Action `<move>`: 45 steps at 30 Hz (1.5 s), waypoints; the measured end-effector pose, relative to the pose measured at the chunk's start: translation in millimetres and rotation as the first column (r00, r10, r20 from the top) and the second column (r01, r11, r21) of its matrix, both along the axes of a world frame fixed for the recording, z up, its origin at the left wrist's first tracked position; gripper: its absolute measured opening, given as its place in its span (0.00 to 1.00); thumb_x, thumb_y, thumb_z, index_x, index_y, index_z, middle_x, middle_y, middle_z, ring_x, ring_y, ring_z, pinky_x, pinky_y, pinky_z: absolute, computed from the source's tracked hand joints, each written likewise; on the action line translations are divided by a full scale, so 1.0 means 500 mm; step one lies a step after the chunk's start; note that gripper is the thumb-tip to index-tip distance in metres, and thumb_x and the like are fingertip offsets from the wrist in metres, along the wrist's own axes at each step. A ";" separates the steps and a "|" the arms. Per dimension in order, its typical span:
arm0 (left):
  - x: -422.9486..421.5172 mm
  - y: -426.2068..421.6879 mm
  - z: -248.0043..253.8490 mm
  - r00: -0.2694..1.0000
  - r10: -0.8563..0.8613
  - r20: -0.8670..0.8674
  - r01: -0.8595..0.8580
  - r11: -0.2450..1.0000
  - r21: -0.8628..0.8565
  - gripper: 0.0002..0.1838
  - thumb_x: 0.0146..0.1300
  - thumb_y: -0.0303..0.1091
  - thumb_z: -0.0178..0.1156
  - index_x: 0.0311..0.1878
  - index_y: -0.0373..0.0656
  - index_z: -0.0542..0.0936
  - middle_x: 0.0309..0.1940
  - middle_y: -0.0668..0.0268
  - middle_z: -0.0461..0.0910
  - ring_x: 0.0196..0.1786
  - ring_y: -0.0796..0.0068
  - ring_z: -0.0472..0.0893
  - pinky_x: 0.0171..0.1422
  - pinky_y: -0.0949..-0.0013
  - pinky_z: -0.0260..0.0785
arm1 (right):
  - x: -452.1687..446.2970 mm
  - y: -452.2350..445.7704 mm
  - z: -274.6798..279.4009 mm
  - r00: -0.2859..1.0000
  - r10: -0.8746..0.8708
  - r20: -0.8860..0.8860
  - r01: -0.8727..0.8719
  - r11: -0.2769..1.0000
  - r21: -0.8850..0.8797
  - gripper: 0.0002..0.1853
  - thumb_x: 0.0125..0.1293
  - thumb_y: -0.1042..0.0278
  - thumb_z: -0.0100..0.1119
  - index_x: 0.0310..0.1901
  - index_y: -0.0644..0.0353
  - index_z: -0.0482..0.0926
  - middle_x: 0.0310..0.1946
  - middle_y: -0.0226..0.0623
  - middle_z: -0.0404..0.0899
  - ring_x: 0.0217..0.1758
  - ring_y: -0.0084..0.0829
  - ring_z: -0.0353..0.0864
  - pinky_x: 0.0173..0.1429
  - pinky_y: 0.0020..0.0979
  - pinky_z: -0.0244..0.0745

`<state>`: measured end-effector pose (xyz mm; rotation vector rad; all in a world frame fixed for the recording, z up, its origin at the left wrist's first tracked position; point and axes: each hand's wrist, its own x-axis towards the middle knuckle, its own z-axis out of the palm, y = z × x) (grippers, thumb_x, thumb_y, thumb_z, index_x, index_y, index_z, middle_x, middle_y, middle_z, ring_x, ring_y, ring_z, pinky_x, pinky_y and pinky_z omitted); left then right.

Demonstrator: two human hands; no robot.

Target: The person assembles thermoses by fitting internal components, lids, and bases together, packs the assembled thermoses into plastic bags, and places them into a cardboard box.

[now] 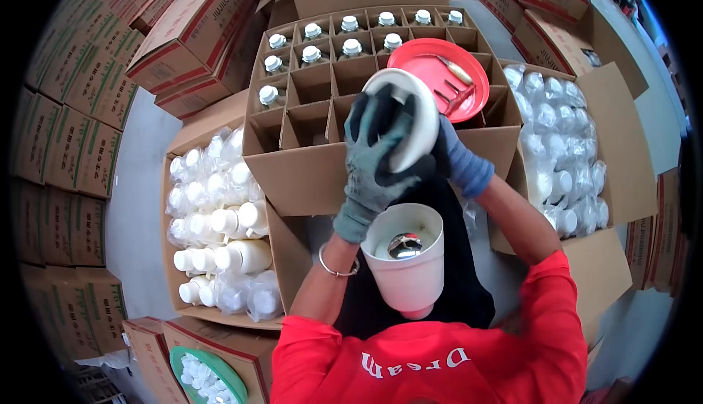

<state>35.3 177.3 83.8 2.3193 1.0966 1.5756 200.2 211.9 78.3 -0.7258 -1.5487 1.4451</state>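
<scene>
A round white lid or shallow dish (419, 129) is tilted between my gloved hands, above the front edge of the divided carton. My left hand (377, 144), in a grey-green glove with dark fingertips, lies on its face with the fingers bent. My right hand (458, 156), in a blue-cuffed glove, is behind its right edge, and most of its fingers are hidden. Below, between my legs, stands a white tub (404, 283) with a shiny metal piece (404, 246) inside. A red plate (466, 75) with a knife-like tool and small dark pieces rests on the carton.
The divided carton (300, 184) holds white-capped bottles (351, 47) in its back and left cells. Open boxes of wrapped white bottles stand left (223, 221) and right (564, 148). A green basin (220, 364) of white caps is lower left. Stacked cartons (69, 148) line the left.
</scene>
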 end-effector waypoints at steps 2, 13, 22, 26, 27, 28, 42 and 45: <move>-0.027 -0.002 0.017 0.960 -0.175 -0.218 0.194 0.979 0.068 0.34 0.45 0.46 0.73 0.61 0.59 0.80 0.68 0.60 0.69 0.67 0.46 0.67 0.70 0.45 0.59 | 0.036 0.000 -0.052 0.973 0.231 -0.012 -0.223 0.954 0.202 0.29 0.61 0.73 0.67 0.64 0.60 0.70 0.58 0.37 0.77 0.59 0.27 0.77 0.65 0.32 0.73; -0.112 -0.136 -0.022 0.762 -0.643 -0.071 0.490 0.646 -0.585 0.32 0.56 0.52 0.66 0.63 0.50 0.79 0.65 0.57 0.74 0.67 0.49 0.70 0.72 0.53 0.61 | 0.081 -0.129 -0.058 0.961 0.058 0.272 0.007 0.973 -0.232 0.18 0.73 0.55 0.55 0.53 0.62 0.79 0.43 0.34 0.82 0.46 0.27 0.81 0.53 0.30 0.77; -0.078 -0.196 -0.017 0.752 -0.630 -0.194 0.385 0.659 -0.646 0.42 0.50 0.63 0.68 0.67 0.51 0.75 0.62 0.54 0.70 0.66 0.46 0.67 0.72 0.46 0.55 | 0.021 -0.152 -0.070 0.843 0.392 0.369 -0.392 0.917 -0.079 0.19 0.72 0.66 0.53 0.61 0.60 0.74 0.59 0.46 0.75 0.61 0.42 0.76 0.66 0.36 0.71; -0.056 -0.237 0.017 0.874 -0.461 -0.156 0.288 0.747 -0.599 0.37 0.58 0.50 0.65 0.67 0.41 0.71 0.63 0.52 0.71 0.68 0.49 0.67 0.74 0.48 0.54 | 0.013 -0.132 -0.118 0.855 0.514 0.065 -0.513 0.858 -0.034 0.20 0.72 0.57 0.56 0.57 0.64 0.78 0.52 0.38 0.82 0.57 0.29 0.78 0.64 0.33 0.72; -0.077 -0.236 -0.025 0.901 -0.428 0.065 0.386 0.727 -0.567 0.34 0.60 0.45 0.63 0.68 0.40 0.71 0.63 0.52 0.71 0.68 0.49 0.68 0.75 0.50 0.54 | 0.032 -0.147 -0.104 0.886 0.463 0.029 -0.463 0.885 0.036 0.21 0.71 0.59 0.57 0.60 0.63 0.77 0.56 0.38 0.80 0.59 0.29 0.77 0.65 0.32 0.71; -0.087 -0.242 -0.064 0.876 -0.387 0.287 0.482 0.711 -0.512 0.31 0.62 0.40 0.61 0.68 0.39 0.70 0.64 0.51 0.71 0.69 0.50 0.68 0.75 0.51 0.54 | 0.049 -0.161 -0.133 0.897 0.435 -0.073 -0.440 0.895 -0.072 0.25 0.68 0.59 0.61 0.63 0.62 0.74 0.60 0.39 0.77 0.61 0.28 0.75 0.66 0.33 0.70; -0.042 -0.352 -0.250 0.938 -0.041 0.345 0.347 0.095 -0.933 0.13 0.69 0.34 0.59 0.52 0.38 0.80 0.46 0.63 0.82 0.51 0.72 0.80 0.59 0.69 0.71 | 0.220 -0.515 -0.002 0.388 -0.370 0.844 0.112 0.928 0.355 0.32 0.62 0.35 0.57 0.52 0.59 0.80 0.50 0.53 0.76 0.51 0.48 0.78 0.55 0.48 0.72; -0.050 -0.365 -0.281 0.820 -0.019 0.572 0.572 0.046 -0.819 0.15 0.68 0.31 0.58 0.55 0.38 0.80 0.44 0.63 0.84 0.46 0.71 0.82 0.54 0.70 0.75 | 0.216 -0.516 -0.027 0.716 -0.435 0.547 0.031 0.802 0.597 0.32 0.67 0.42 0.50 0.66 0.55 0.72 0.68 0.52 0.62 0.69 0.52 0.63 0.72 0.54 0.54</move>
